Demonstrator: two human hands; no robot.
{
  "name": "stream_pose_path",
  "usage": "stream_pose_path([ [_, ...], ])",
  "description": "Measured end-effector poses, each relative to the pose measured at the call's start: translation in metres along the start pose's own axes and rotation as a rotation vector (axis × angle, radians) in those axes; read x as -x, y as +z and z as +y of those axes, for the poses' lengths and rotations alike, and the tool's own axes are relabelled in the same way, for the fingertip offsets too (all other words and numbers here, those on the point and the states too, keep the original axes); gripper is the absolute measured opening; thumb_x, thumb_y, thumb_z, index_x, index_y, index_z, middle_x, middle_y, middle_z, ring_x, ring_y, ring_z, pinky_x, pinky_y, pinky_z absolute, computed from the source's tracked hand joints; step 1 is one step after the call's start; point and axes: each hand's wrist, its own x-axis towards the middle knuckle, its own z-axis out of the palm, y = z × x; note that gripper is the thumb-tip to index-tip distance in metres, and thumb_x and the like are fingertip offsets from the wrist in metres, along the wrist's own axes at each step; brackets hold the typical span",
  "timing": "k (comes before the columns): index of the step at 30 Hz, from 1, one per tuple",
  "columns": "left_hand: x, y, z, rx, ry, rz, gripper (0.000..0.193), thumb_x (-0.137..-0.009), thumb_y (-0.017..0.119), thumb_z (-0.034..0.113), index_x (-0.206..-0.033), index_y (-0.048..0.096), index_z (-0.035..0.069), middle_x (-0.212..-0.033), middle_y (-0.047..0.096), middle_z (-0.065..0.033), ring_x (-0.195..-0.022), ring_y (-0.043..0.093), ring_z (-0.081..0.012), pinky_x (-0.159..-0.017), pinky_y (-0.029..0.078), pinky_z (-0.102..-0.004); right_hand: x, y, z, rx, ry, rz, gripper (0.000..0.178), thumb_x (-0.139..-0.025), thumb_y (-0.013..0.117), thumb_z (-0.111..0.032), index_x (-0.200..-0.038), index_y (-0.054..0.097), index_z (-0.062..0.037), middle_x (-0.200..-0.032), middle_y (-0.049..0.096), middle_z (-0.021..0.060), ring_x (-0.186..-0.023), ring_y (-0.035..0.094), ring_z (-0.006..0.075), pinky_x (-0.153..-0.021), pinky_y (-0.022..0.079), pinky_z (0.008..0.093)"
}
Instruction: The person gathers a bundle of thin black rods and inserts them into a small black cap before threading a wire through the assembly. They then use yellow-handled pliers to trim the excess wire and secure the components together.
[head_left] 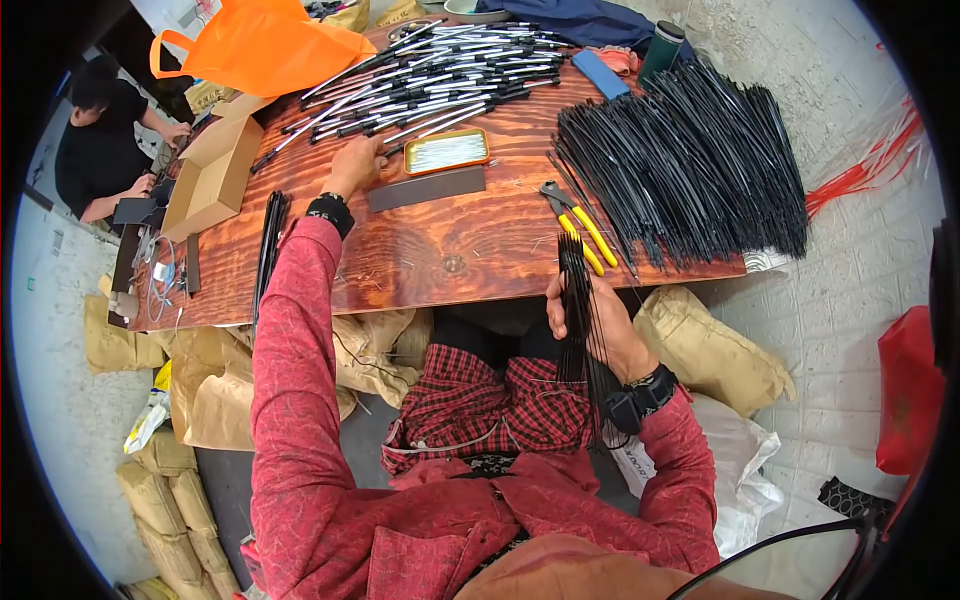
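- Currently, brown paper sacks (712,350) are lying below the wood-grained table (445,268).
- Yellow-handled pliers (593,235), a heap of thin black rods (690,170) and a yellow tray (447,169) are resting on it, silver-and-black rods (440,80) beyond.
- Far left, a co-worker (112,160) is bending forward.
- Nearer, the right hand (598,322) is gripping a black rod bundle (573,340) before the table's edge.
- Farther out, the left hand (357,165) is pointing forward beside the tray; whether it is holding anything, I cannot tell.
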Motion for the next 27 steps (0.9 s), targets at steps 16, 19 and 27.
stream_pose_path([
  [16, 0.154, -0.096, 0.059, 0.934, 0.085, 0.275, 0.025, -0.100, 0.054, 0.021, -0.112, 0.066, 0.002, -0.082, 0.059, 0.0044, -0.071, 0.051, -0.0053, -0.063, 0.044, -0.0233, 0.045, 0.034, 0.012, 0.173, -0.127, -0.015, 0.035, -0.102, 0.043, -0.034, -0.100, 0.055, -0.0020, -0.081, 0.060, 0.0116, -0.059, 0.053, 0.0170, -0.058, 0.045, 0.0299],
  [19, 0.223, -0.095, 0.089, 1.025, 0.124, 0.167, 0.028, -0.101, 0.054, 0.021, -0.119, 0.065, 0.002, -0.080, 0.056, 0.0062, -0.070, 0.050, -0.0043, -0.061, 0.042, -0.0219, 0.047, 0.066, 0.014, 0.174, -0.178, -0.091, 0.033, -0.102, 0.044, -0.033, -0.100, 0.055, -0.0018, -0.096, 0.063, 0.0164, -0.060, 0.054, 0.0173, -0.059, 0.046, 0.0297],
  [27, 0.344, -0.029, 0.167, 1.582, -0.036, -0.112, 0.036, -0.102, 0.052, 0.025, -0.130, 0.058, 0.003, -0.074, 0.048, 0.0083, -0.067, 0.042, -0.0031, -0.059, 0.038, -0.0197, 0.071, 0.110, 0.042, 0.387, -0.097, -0.079, 0.030, -0.102, 0.047, -0.029, -0.100, 0.058, -0.0010, -0.125, 0.061, 0.0199, -0.066, 0.059, 0.0134, -0.063, 0.048, 0.0245],
])
